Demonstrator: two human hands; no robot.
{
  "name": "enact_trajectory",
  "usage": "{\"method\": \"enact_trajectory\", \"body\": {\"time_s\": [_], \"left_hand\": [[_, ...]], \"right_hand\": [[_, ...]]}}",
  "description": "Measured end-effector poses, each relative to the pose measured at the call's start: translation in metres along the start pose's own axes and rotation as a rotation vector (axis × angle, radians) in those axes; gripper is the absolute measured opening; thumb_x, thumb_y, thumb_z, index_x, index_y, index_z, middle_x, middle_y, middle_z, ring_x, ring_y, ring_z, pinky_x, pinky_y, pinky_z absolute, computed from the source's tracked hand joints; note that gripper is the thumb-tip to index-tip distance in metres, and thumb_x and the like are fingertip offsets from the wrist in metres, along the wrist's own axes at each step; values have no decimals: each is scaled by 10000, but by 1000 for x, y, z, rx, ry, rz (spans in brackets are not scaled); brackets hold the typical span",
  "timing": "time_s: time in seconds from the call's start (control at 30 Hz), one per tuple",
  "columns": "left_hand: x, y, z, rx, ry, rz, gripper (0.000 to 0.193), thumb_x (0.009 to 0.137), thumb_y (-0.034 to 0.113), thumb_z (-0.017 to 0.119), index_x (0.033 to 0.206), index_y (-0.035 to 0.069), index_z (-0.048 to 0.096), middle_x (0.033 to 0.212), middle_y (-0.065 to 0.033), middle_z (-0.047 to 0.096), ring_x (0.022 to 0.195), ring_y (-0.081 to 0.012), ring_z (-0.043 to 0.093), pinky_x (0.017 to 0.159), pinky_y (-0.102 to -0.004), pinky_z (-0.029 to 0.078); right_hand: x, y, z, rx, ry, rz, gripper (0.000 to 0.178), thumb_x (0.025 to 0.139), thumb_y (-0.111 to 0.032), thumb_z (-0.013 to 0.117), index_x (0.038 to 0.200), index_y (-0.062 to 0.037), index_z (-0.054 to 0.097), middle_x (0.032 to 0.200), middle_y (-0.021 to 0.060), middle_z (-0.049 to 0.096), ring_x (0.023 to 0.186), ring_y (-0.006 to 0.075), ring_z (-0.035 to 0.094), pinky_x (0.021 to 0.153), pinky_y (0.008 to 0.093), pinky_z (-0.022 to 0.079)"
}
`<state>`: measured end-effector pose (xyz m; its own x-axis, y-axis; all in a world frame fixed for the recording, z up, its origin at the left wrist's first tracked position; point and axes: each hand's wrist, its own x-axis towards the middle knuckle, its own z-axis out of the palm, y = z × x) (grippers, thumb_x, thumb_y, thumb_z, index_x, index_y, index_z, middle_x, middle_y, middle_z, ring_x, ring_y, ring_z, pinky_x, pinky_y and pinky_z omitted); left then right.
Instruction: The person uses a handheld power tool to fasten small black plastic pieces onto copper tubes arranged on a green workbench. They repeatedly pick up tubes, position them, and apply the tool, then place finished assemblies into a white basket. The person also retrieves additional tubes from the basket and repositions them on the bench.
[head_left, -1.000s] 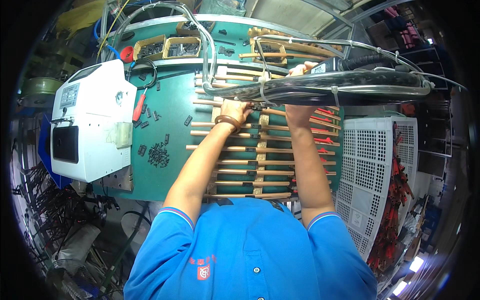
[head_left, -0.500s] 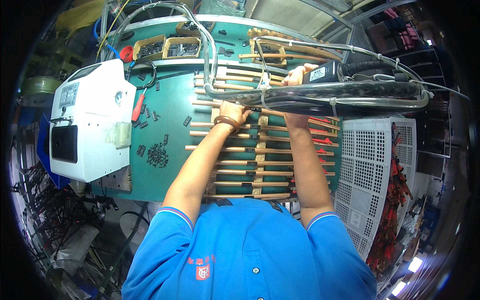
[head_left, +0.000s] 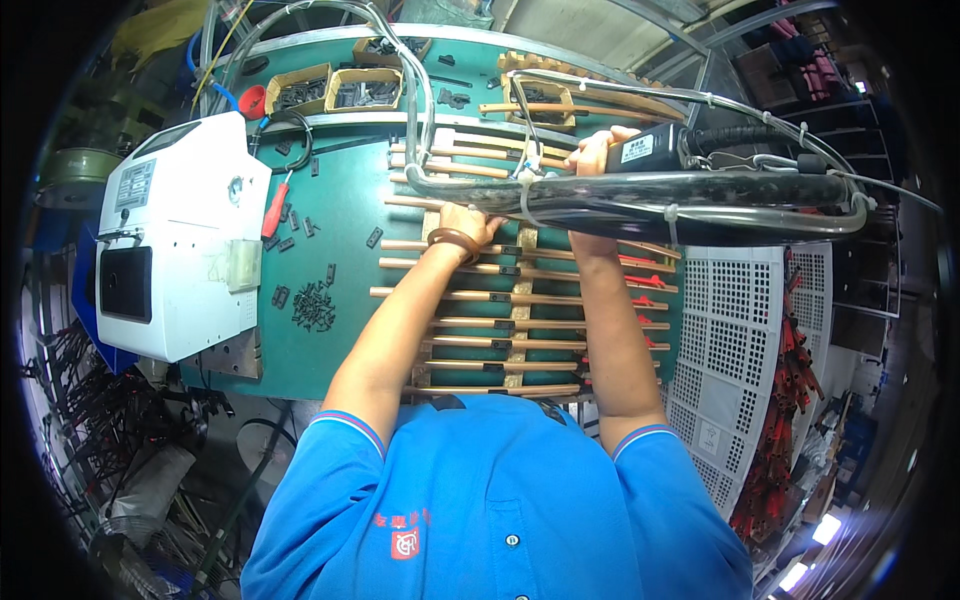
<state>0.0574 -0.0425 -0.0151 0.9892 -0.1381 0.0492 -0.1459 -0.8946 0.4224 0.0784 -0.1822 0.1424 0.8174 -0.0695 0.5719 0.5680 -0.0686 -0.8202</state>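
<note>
White boxed machine, at left on the green-topped table. Red-handled screwdriver, beside it. Heap of small dark pieces. Left hand: place unchanged, fingers bent at a copper-coloured rod, one of a parallel row across the table; cannot tell whether closed around it. Cable-tied hose bundle: hangs lower than a second ago. Right hand: largely hidden behind the bundle, fingers beside a black tool body, now more exposed; grip cannot be told. White perforated crate, far right.
</note>
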Motion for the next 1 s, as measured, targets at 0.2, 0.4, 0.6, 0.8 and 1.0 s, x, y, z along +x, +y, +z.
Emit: {"method": "enact_trajectory", "body": {"time_s": [0.2, 0.4, 0.6, 0.8, 1.0], "left_hand": [[-2, -8, 22, -214, 185, 80, 356, 794, 397, 623, 1047, 155, 687, 1062, -110, 661, 1022, -292, 597, 899, -431, 444], [-2, -3, 9, -195, 24, 40, 355, 799, 376, 604, 1070, 155, 667, 1088, -110, 644, 1039, -317, 579, 921, -452, 424], [-3, 2, -13, -155, 181, 109, 334, 789, 305, 626, 1071, 125, 629, 1073, -119, 621, 1047, -344, 553, 910, -452, 414], [-8, -17, -28, -267, 104, 211, 300, 797, 283, 620, 1048, 120, 629, 1029, -113, 626, 1001, -323, 569, 871, -437, 428], [-11, -29, -33, -295, 95, 271, 265, 804, 262, 614, 1025, 115, 629, 986, -107, 631, 955, -302, 585, 833, -422, 443]], "right_hand": [[11, -24, 10, 1414, -83, 587, 245, 915, -116, 540, 1147, -56, 488, 1020, 77, 543, 909, 145, 527, 859, 305, 437], [17, -43, 18, 898, 251, 574, 254, 901, 0, 538, 1123, -69, 436, 900, 59, 504, 730, 91, 509, 678, 250, 492], [9, -52, 23, 929, -101, 319, 299, 899, -4, 554, 1157, -63, 416, 950, 77, 508, 789, 122, 518, 701, 279, 502], [10, -53, 23, 678, -25, 284, 308, 904, -90, 559, 1179, -52, 424, 977, 91, 516, 834, 149, 531, 730, 313, 504], [11, -44, 24, 551, -27, 252, 347, 910, -177, 564, 1201, -40, 432, 1004, 105, 524, 880, 176, 544, 760, 347, 505]]}}
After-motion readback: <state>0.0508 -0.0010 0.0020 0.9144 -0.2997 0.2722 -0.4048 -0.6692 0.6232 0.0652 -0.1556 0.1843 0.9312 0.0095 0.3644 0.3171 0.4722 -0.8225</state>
